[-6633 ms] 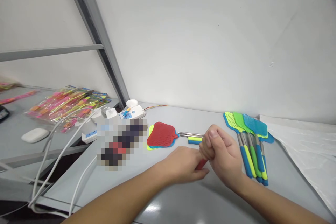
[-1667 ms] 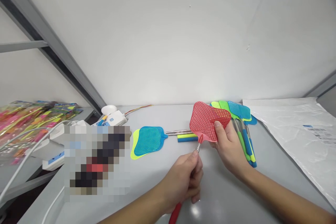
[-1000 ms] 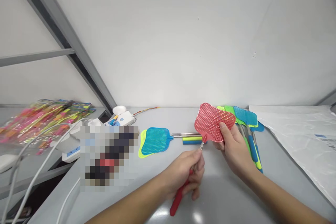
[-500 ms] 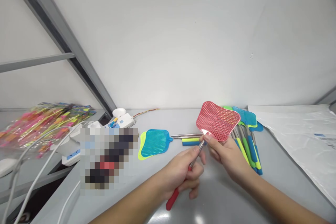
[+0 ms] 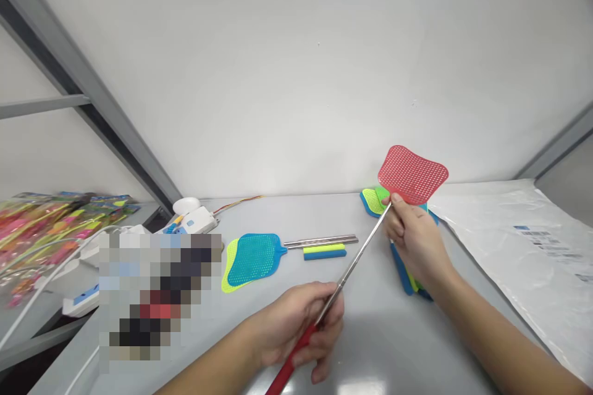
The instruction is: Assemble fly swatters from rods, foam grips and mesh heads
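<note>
A red fly swatter (image 5: 414, 174) with a perforated head and a thin metal telescopic shaft is held between both hands, tilted up to the right. My left hand (image 5: 308, 327) is closed around its red grip and the lower shaft. My right hand (image 5: 417, 237) pinches the shaft's top just below the head. Left of centre lie a blue swatter head (image 5: 254, 259) and a yellow-green swatter head (image 5: 228, 281) beneath it. Metal rods (image 5: 322, 241) and a blue handle (image 5: 325, 254) with a yellow one lie beside them. Behind my right hand are more swatters (image 5: 371, 202), partly hidden.
A white plastic bag (image 5: 500, 216) covers the table's right side. At the left are bagged colourful items (image 5: 60, 228), a white plug adapter (image 5: 198, 221), white cables and a pixelated patch. A grey metal frame (image 5: 106, 117) stands by the white wall.
My right hand has moved up and right with the swatter head, and the metal shaft is now drawn out much longer. My left hand has shifted slightly down and left. The view has turned right.
</note>
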Demonstrator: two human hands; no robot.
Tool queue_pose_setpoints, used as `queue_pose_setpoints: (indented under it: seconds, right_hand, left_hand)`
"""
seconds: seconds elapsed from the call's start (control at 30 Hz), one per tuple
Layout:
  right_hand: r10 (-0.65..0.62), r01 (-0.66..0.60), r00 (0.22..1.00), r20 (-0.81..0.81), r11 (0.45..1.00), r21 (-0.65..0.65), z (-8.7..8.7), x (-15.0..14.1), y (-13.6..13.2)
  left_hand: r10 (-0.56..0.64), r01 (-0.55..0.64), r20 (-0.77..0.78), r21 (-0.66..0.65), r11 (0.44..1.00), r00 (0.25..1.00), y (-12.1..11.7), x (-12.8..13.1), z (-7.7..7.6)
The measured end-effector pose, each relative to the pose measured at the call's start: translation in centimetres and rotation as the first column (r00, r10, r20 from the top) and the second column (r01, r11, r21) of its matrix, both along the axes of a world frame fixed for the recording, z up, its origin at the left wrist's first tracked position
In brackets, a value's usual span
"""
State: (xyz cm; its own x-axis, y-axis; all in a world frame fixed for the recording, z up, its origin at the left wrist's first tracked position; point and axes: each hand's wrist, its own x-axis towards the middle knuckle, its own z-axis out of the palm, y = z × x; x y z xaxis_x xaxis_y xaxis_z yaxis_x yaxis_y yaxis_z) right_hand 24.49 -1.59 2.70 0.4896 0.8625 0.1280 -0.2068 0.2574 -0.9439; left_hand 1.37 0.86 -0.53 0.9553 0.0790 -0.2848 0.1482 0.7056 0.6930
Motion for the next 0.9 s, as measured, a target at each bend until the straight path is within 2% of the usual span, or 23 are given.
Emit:
queue_pose_setpoints:
  seconds: [0.1,0.23,0.37,0.47,0.57,0.6,0.67,0.77,0.9]
  right_hand:
    - [0.131,-0.13,0.991,0.001,0.988,-0.077,-0.7,-2.4,-0.7]
    - [0.282,-0.266,0.957,0.061,0.944,-0.193,-1.5,-5.2,-1.8]
    - [0.38,-0.339,0.916,0.128,0.905,-0.259,-1.6,-5.2,-1.9]
    - [0.324,-0.29,0.936,0.134,0.931,-0.224,-0.8,-3.1,-1.3]
    - [0.06,-0.057,0.997,0.043,0.996,-0.073,0.4,0.1,-0.6]
    - [-0.018,0.018,1.0,0.023,1.0,-0.025,0.7,1.0,-0.4]
    - [-0.09,0.09,0.996,0.003,0.996,0.02,1.0,2.3,0.0]
    - [-0.035,0.035,0.999,-0.004,0.999,-0.003,0.5,2.0,0.1]
    - [0.148,-0.142,0.988,0.053,0.984,-0.104,-0.8,-1.2,-0.4]
  left_hand:
    - [0.048,-0.048,-0.03,0.006,0.999,0.998,-0.1,0.0,0.3]
    - [0.088,-0.087,-0.047,0.026,0.996,0.995,-0.3,-0.2,1.0]
    - [0.073,-0.073,-0.043,0.002,0.997,0.996,0.0,-0.3,0.9]
    - [0.049,-0.049,-0.052,0.005,0.999,0.997,0.5,-0.4,0.8]
    - [-0.008,0.009,-0.062,0.026,1.0,0.998,0.7,-0.5,0.9]
    - [-0.023,0.025,-0.062,0.031,0.999,0.998,0.7,-0.5,0.9]
    - [-0.039,0.041,-0.06,0.034,0.999,0.997,0.5,-0.5,0.8]
    - [-0.025,0.028,-0.071,0.037,0.999,0.997,0.4,-0.4,0.7]
    - [0.009,-0.008,-0.036,0.012,1.0,0.999,0.6,-0.5,0.5]
